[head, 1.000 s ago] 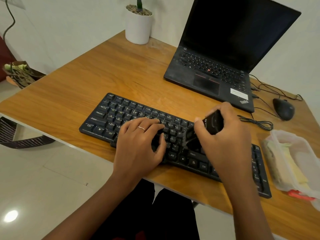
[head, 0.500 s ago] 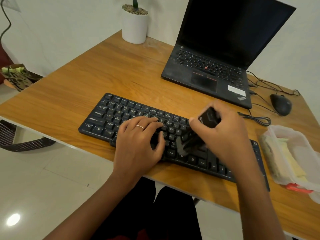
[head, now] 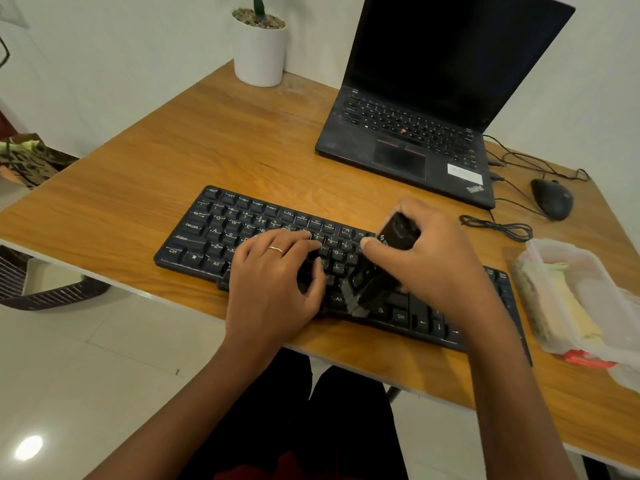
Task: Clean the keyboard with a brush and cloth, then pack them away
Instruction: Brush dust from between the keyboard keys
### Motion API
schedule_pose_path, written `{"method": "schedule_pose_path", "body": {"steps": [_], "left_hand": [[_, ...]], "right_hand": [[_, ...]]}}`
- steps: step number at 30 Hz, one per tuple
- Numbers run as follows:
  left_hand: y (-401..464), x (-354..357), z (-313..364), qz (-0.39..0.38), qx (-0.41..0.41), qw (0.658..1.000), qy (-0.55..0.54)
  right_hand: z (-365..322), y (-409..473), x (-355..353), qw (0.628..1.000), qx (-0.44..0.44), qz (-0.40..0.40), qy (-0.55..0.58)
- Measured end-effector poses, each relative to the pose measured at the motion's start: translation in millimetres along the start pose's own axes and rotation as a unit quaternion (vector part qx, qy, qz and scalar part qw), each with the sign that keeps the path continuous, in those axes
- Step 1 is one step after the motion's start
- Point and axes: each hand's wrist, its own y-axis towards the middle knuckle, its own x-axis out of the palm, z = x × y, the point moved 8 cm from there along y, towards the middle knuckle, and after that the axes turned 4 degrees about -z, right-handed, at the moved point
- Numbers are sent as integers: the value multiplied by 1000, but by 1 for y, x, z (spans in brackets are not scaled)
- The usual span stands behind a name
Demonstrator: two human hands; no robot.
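Observation:
A black keyboard (head: 242, 233) lies slanted along the near edge of the wooden table (head: 173, 150). My left hand (head: 277, 285) rests on its middle keys with the fingers spread and a ring on one finger. My right hand (head: 436, 268) grips a black brush (head: 381, 268) by its stubby handle. The bristles touch the keys low down, near the Alt key, just right of my left thumb. A yellow-green cloth (head: 568, 306) lies inside a clear plastic container (head: 588, 265) at the right.
An open black laptop (head: 415, 140) stands behind the keyboard. A black mouse (head: 552, 199) and loose cables (head: 498, 228) lie right of it. A white plant pot (head: 259, 46) stands at the back. A red item (head: 585, 360) lies by the container's near end.
The brush has swept down and leftward across the keys towards the bottom row. My left hand has stayed in place on the keyboard.

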Motion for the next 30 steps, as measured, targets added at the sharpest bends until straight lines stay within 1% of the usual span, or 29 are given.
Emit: {"method": "schedule_pose_path", "body": {"steps": [3, 4, 7, 8, 10, 11, 14, 15, 18, 19, 22, 23, 24, 26, 29, 30], "left_hand": [[0, 0, 0, -2, -1, 1000, 0], [0, 0, 0, -3, -1, 1000, 2], [1, 1, 0, -5, -1, 1000, 4], [1, 1, 0, -5, -1, 1000, 4], [1, 1, 0, -7, 0, 1000, 3], [1, 2, 0, -9, 2, 1000, 3], [1, 1, 1, -12, 2, 1000, 6], [1, 1, 1, -12, 3, 1000, 6], [0, 0, 2, -9, 7, 1000, 7], [0, 0, 2, -7, 8, 1000, 8], [1, 0, 2, -6, 8, 1000, 8], [1, 0, 2, -6, 9, 1000, 7], [1, 0, 2, -6, 9, 1000, 6], [1, 1, 3, -8, 9, 1000, 5], [1, 1, 2, -10, 9, 1000, 5], [1, 2, 2, -13, 9, 1000, 5]], "right_hand": [[-3, -4, 0, 997, -20, 69, -9], [-4, -6, 3, 997, -23, 66, -14], [0, -7, 6, 1000, -16, 10, -14], [0, -7, 3, 1000, -15, 14, -8], [-3, -11, 1, 998, -28, 65, -1], [-6, -15, 3, 996, -38, 77, 1], [-11, -18, 14, 998, -51, 33, -13], [-10, -18, 12, 998, -48, 37, -13], [-7, -21, 2, 994, -45, 101, 4], [-7, -23, 4, 994, -46, 94, 8], [-2, -21, 11, 999, -27, 18, 9], [1, -19, 8, 1000, -17, 20, 7], [2, -19, 4, 999, -12, 41, 5], [-2, -25, 3, 997, -33, 72, 13], [-8, -30, 19, 997, -49, 12, 52], [-5, -30, 18, 997, -43, 20, 53]]}}
